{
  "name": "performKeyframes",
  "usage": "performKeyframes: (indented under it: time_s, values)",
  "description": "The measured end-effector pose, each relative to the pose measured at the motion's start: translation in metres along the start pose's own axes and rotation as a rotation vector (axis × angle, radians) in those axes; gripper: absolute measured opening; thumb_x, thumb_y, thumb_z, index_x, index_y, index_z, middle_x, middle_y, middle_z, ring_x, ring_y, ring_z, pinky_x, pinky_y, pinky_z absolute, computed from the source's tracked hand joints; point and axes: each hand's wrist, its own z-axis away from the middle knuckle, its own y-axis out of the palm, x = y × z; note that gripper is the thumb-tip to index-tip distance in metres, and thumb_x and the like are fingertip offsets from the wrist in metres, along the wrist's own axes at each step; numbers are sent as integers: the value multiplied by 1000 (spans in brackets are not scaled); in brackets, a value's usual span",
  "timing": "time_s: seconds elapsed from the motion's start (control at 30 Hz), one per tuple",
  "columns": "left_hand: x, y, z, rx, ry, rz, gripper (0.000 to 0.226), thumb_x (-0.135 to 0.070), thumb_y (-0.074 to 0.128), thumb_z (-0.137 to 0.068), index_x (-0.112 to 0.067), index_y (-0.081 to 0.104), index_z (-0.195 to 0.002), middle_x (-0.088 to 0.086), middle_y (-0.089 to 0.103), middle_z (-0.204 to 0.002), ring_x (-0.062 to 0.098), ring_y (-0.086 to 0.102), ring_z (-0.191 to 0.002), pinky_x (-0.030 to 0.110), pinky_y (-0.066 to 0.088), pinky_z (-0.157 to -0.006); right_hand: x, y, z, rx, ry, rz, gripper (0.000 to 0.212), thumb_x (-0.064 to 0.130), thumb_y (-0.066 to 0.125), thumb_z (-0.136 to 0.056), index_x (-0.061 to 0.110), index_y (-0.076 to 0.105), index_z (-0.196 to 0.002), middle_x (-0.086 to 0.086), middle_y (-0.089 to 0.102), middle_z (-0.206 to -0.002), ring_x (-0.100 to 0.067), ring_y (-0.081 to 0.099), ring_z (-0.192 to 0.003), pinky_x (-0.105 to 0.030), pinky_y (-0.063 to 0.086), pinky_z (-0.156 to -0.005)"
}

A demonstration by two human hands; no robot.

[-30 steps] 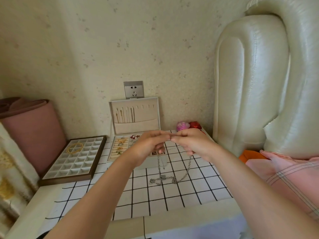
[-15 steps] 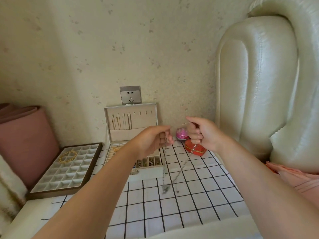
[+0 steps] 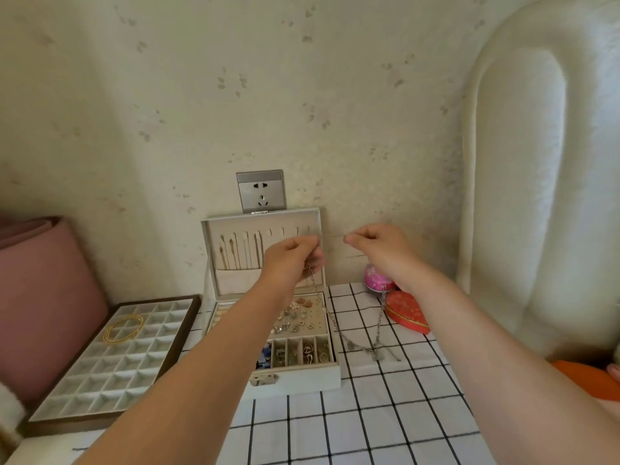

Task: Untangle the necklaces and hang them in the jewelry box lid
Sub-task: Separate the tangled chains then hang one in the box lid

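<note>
Left hand [image 3: 292,260] and right hand [image 3: 380,251] higher and farther apart than before, necklace [image 3: 331,235] taut between them.

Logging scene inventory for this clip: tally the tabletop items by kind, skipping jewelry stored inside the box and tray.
White jewelry box: 1
Compartment tray: 1
Red heart-shaped box: 1
Pink round trinket: 1
Silver chain necklace: 1
Checked cloth: 1
Total: 6

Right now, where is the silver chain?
Head view, centre: the silver chain hangs in a loop from the left hand and right hand, just right of the jewelry box and left of the red heart box.
</note>
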Motion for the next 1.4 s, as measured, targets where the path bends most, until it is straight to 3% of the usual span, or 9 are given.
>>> performKeyframes:
  time_s: [0.13,0.27,0.47,0.67,0.83,1.0,1.1,1.3,1.4]
  values:
    - [4,-11,-23,-208,93,-154,22,-18,73,-88,-7,71,-69,4,68,-62,19,62,-57,38,59,-71,-5,30,-25,-80,-52,-15,8,25,76,-87,19,77,-82,5,73,-79,-1,62,-70,-19,47,-68]
    - [2,-16,-47,-320,175,-269,23,-24,76,-83,-10,73,-65,8,71,-63,21,63,-50,43,62,-63,-8,55,-44,-223,-100,66,15,36,77,-84,25,74,-74,13,69,-69,-1,62,-68,-24,49,-66]
    - [4,-12,-63,-383,192,-348,32,-34,77,-80,-12,71,-58,5,69,-56,20,63,-48,44,61,-61,-10,81,-56,-425,-92,243,35,48,71,-85,19,65,-66,6,67,-68,-14,63,-68,-31,51,-61]
    - [14,-13,-70,-414,171,-408,30,-33,73,-79,-16,70,-55,1,66,-50,18,65,-50,41,61,-65,-8,92,-56,-466,-22,365,29,47,66,-87,22,63,-73,7,65,-73,-17,60,-72,-27,37,-56]
    - [26,-22,-71,-336,159,-433,33,-33,74,-85,-10,70,-61,5,67,-54,18,64,-49,40,61,-68,-16,95,-48,-403,16,403,33,45,63,-88,19,62,-67,5,63,-67,-20,60,-67,-26,38,-54]
    - [25,-35,-70,-93,149,-409,24,-30,68,-93,-7,72,-85,-1,59,-63,12,54,-52,31,56,-57,-22,79,-46,-203,-37,400,54,47,61,-93,17,46,-50,5,46,-47,-15,46,-47,-27,30,-47]
    - [24,-42,-69,39,132,-418,18,-23,66,-95,-8,75,-99,-5,55,-64,7,51,-56,24,51,-57,-24,69,-50,-107,-28,277,50,46,61,-94,11,60,-58,4,63,-59,-18,59,-59,-32,44,-57]
    - [18,-50,-73,138,174,-584,14,-20,72,-90,-11,73,-79,-1,58,-78,10,57,-68,22,54,-57,-19,63,-50,13,36,81,34,38,61,-97,20,72,-70,3,73,-79,-9,63,-75,-23,43,-64]
    - [18,-49,-75,87,217,-618,21,-23,67,-94,-10,67,-77,0,53,-68,13,53,-63,29,55,-57,-16,58,-50,51,63,18,29,37,64,-96,19,74,-75,18,63,-56,2,54,-59,-20,36,-57]
